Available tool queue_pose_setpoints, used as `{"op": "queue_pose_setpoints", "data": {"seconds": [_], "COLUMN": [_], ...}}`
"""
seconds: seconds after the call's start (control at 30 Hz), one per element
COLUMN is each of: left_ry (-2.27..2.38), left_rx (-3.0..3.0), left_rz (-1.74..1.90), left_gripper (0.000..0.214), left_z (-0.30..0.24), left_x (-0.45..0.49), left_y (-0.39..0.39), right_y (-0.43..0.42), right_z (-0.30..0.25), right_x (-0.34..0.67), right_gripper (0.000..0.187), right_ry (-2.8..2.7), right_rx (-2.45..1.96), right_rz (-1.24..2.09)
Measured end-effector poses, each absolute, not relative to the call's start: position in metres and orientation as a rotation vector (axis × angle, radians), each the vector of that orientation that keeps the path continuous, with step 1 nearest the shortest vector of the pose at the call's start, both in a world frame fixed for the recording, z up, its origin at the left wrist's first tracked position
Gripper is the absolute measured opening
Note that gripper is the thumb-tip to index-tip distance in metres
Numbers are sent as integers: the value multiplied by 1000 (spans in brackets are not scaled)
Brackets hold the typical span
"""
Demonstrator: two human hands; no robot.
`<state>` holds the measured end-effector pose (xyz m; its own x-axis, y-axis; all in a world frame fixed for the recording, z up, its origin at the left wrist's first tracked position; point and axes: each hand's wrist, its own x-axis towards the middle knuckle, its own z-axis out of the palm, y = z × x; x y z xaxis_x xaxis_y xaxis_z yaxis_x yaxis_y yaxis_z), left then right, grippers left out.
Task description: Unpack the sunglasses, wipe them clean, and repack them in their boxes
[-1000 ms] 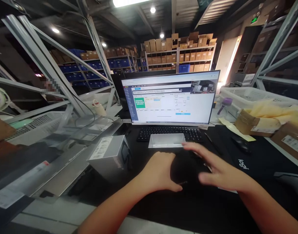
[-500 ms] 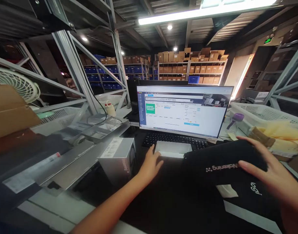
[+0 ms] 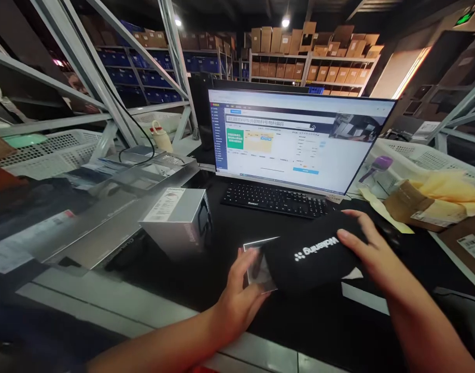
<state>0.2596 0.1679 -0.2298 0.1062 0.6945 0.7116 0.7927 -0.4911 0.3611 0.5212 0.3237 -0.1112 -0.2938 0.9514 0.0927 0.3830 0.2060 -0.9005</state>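
Note:
My right hand (image 3: 367, 248) grips a black case (image 3: 319, 254) with white lettering, thumb on its face and fingers over the far edge. My left hand (image 3: 241, 290) holds a small white open box (image 3: 261, 269) by its near end, thumb below and fingers above. The case's left end overlaps the box and hides part of it; whether it is inside or in front, I cannot tell. Left of my hands stands a silver-grey carton (image 3: 177, 220) with a white label on top. A white strip (image 3: 364, 298) lies on the black mat under my right wrist.
A monitor (image 3: 292, 145) stands behind a black keyboard (image 3: 274, 199). Flat grey boxes (image 3: 105, 223) cover the left side. At the right are a cardboard box (image 3: 412, 207) with yellow packing, a purple-headed tool (image 3: 380, 165) and a white basket (image 3: 428, 160). Loaded shelves stand further back.
My left hand has taken hold of the white box, which was in front of the keyboard, and brought it nearer. My right hand has moved the black case left against it. The view has tilted down.

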Motion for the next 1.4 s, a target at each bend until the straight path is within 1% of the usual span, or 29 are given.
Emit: {"op": "queue_pose_setpoints", "data": {"seconds": [0.13,0.23,0.37,0.4,0.47,0.53,0.63,0.7,0.73,0.77,0.87,0.9,0.97,1.0,1.07,1.27,1.4], "left_ry": [-1578,-1671,-1792,-1810,-1830,-1836,-1825,-1792,-1759,-1725,-1634,-1627,-1641,-1652,-1667,-1641,-1624], "left_rx": [-2242,-2212,-2156,-2149,-2151,-2172,-2197,-2203,-2207,-2211,-2231,-2234,-2229,-2222,-2200,-2171,-2178], "left_rz": [-1450,-1528,-1577,-1590,-1601,-1579,-1508,-1467,-1447,-1422,-1296,-1250,-1188,-1176,-1176,-1166,-1183], "left_gripper": [11,11,12,12,13,13,13,11,10,13,44,51,58,59,62,62,62], "left_z": [-245,-249,-245,-243,-241,-240,-238,-237,-236,-236,-235,-234,-235,-235,-236,-239,-236], "left_x": [254,250,247,246,245,244,243,243,244,244,246,246,246,246,245,242,242], "left_y": [171,177,182,183,185,186,188,189,189,190,193,194,195,195,196,198,198], "right_y": [310,302,301,303,309,316,323,324,323,321,312,307,298,294,290,297,302], "right_z": [-133,-148,-154,-153,-149,-147,-150,-152,-153,-153,-149,-147,-145,-144,-145,-150,-153], "right_x": [492,476,466,467,473,479,485,485,483,482,478,476,472,469,464,461,465], "right_gripper": [67,58,38,39,51,58,55,52,53,54,57,55,45,43,43,55,63], "right_ry": [-1991,-2084,-2164,-2190,-2268,-2343,-2331,-2269,-2247,-2238,-2264,-2279,-2312,-2325,-2340,-2297,-2291], "right_rx": [-1347,-1368,-1251,-1229,-1202,-1173,-1170,-1183,-1187,-1190,-1208,-1199,-1154,-1133,-1134,-1255,-1295], "right_rz": [811,686,138,60,95,282,582,680,685,669,642,648,631,601,531,329,478]}}
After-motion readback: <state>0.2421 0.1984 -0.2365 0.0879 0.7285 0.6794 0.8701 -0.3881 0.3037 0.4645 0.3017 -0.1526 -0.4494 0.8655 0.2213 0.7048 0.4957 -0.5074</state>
